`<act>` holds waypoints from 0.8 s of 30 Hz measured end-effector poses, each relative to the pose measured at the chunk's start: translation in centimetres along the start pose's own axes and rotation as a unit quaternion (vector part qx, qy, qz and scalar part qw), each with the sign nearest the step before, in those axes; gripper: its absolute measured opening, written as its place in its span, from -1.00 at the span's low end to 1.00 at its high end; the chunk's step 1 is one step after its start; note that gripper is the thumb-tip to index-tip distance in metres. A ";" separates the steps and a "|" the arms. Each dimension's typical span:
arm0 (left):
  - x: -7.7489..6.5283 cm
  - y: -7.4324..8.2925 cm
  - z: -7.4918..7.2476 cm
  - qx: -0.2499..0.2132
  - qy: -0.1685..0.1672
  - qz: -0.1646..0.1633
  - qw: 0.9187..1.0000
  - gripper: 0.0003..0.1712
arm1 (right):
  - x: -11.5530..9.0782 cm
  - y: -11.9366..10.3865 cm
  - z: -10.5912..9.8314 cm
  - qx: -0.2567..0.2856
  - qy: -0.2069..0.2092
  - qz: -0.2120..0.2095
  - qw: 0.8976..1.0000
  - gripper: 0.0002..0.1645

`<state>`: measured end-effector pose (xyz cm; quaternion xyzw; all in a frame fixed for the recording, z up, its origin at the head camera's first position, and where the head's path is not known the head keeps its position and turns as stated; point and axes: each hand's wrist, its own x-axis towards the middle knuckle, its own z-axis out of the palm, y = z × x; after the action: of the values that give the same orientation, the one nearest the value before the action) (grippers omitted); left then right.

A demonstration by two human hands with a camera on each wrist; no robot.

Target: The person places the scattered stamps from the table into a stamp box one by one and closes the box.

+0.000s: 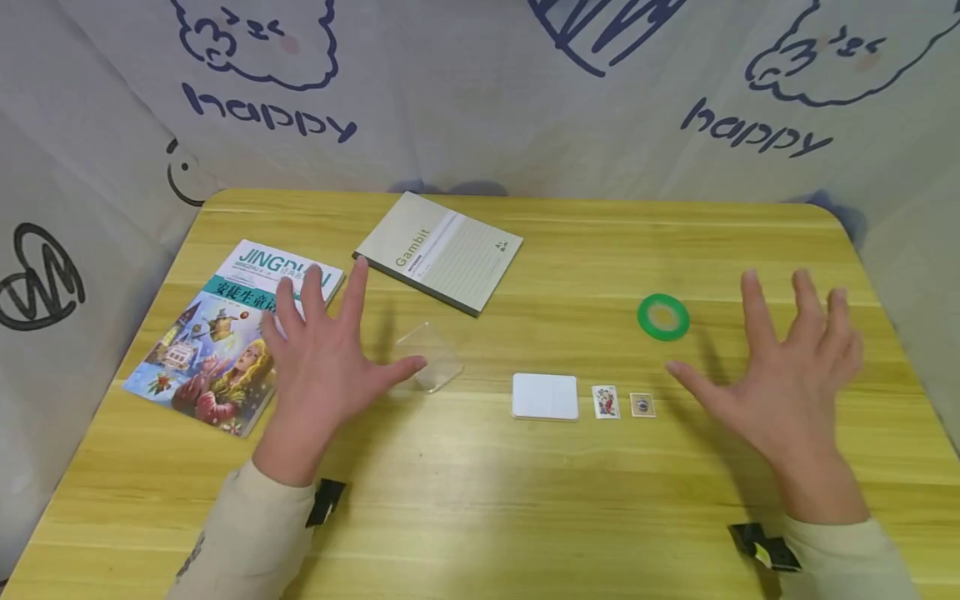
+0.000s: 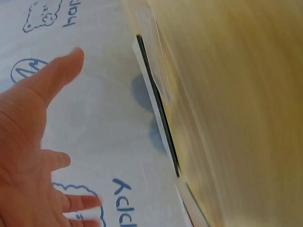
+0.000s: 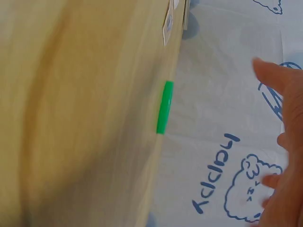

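Both hands hover above the wooden table with fingers spread, holding nothing. My left hand point(image 1: 322, 367) is over the right edge of a picture-covered book point(image 1: 202, 350), its thumb overlapping a clear plastic case point(image 1: 431, 358) in the head view. Out to the right, my right hand point(image 1: 787, 383) is nearest a round green-rimmed object point(image 1: 663, 317), apart from it. Between the hands lie a white rectangular stack or box point(image 1: 545, 397), a small picture card point(image 1: 606, 402) and a smaller square one point(image 1: 642, 405). In the right wrist view the green object point(image 3: 165, 108) appears edge-on.
A grey notebook point(image 1: 442, 250) labelled Gambit lies toward the back of the table point(image 1: 465, 517). White sheeting point(image 1: 480, 108) with blue drawings hangs behind the table and along its sides. Black wrist straps point(image 1: 326, 502) show at both sleeves.
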<state>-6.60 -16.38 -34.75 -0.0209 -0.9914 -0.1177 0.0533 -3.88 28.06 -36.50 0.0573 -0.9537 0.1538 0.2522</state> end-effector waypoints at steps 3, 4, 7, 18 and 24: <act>0.0 0.8 0.4 -0.047 0.011 0.024 0.999 0.41 | -0.1 -0.2 0.4 0.123 0.015 -0.003 0.992 0.11; -0.1 1.1 0.6 -0.060 0.011 0.029 0.998 0.39 | -0.1 -0.4 0.6 0.169 0.000 0.014 0.985 0.04; -0.2 2.2 1.4 -0.105 -0.010 0.029 0.994 0.32 | -0.5 -0.8 1.0 0.277 -0.067 0.071 0.956 0.07; -0.5 5.8 4.2 -0.292 -0.109 0.049 0.949 0.16 | -1.4 -1.3 2.8 0.409 -0.230 0.126 0.874 -0.21; -1.0 7.4 5.4 -0.323 -0.171 0.056 0.929 0.14 | -2.0 -1.4 3.8 0.453 -0.262 0.106 0.846 -0.26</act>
<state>-5.72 -7.93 -38.36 -0.1126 -0.8912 -0.4227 -0.1196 -3.63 25.56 -40.26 0.1015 -0.8089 0.5738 -0.0785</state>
